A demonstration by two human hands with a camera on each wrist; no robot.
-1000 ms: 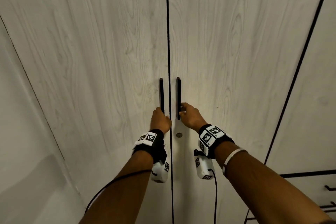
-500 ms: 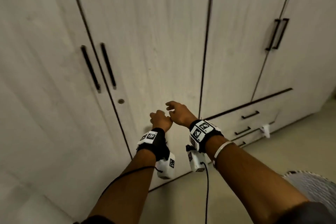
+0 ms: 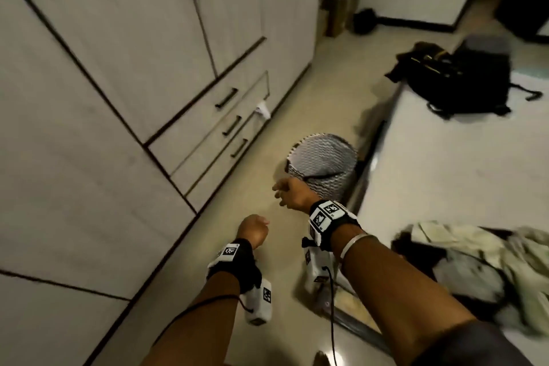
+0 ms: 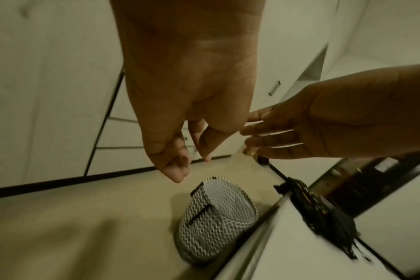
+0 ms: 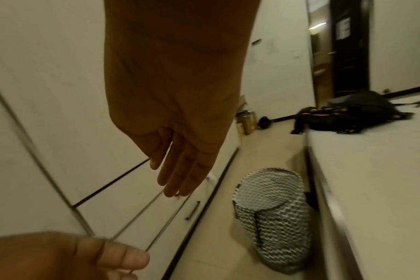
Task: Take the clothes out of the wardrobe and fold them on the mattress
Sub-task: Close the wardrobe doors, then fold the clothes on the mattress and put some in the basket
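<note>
The pale wood-grain wardrobe fills the left of the head view with its doors shut. The white mattress lies on the right. A crumpled heap of light and dark clothes sits on its near edge. Both hands hang over the floor between wardrobe and mattress and hold nothing. My left hand has loosely curled fingers, shown in the left wrist view. My right hand is a little further ahead, its fingers nearly straight.
A zigzag-patterned basket stands on the floor against the mattress edge, just ahead of my right hand. A black backpack lies on the far end of the mattress. Drawers sit low in the wardrobe. A narrow floor strip runs ahead.
Both hands have let go of the wardrobe door handles and dropped away from the doors. The view has swung right and down, from the shut doors to the floor, basket and mattress.
</note>
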